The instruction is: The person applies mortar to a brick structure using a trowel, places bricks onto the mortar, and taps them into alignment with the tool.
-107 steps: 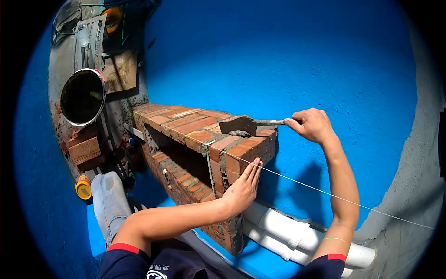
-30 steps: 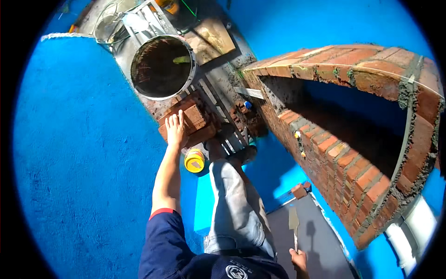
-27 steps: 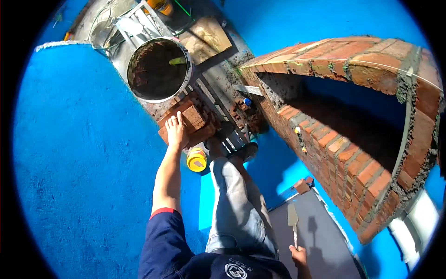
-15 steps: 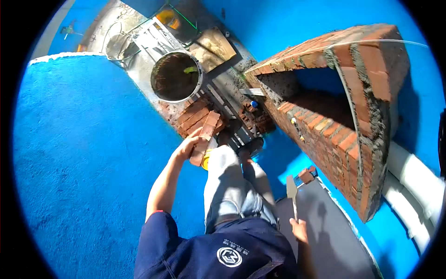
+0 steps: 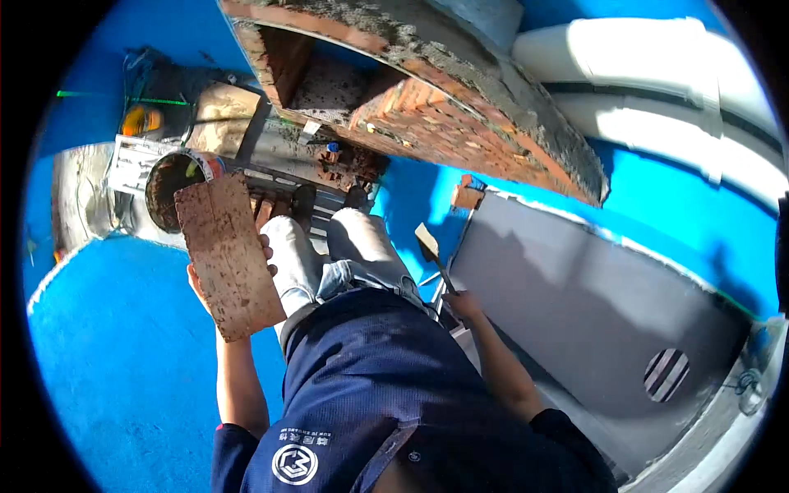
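Observation:
A reddish-brown brick (image 5: 230,263) is raised in front of my left thigh, its broad face toward me, with darker and paler patches on it. My left hand (image 5: 197,284) grips it from beneath, fingers wrapped round its right edge; the brick hides the palm. On the other side, my right hand (image 5: 464,306) is closed round the handle of a trowel (image 5: 427,241), its light blade pointing up and away, apart from everything else. Ahead of me stands a brick wall (image 5: 460,123) with grey mortar along its top and a rectangular opening.
Beyond the held brick are a bucket (image 5: 154,205) and stacked bricks (image 5: 263,212) by my feet. Brick pieces (image 5: 468,194) lie at the corner of a grey panel (image 5: 567,263) on the right. Thick white pipes (image 5: 633,62) run behind the wall. The floor is blue.
My left hand has lifted the brick from beside the stack and holds it nearer to me. My view has turned rightward, toward the grey panel and pipes. The trowel stays in my right hand.

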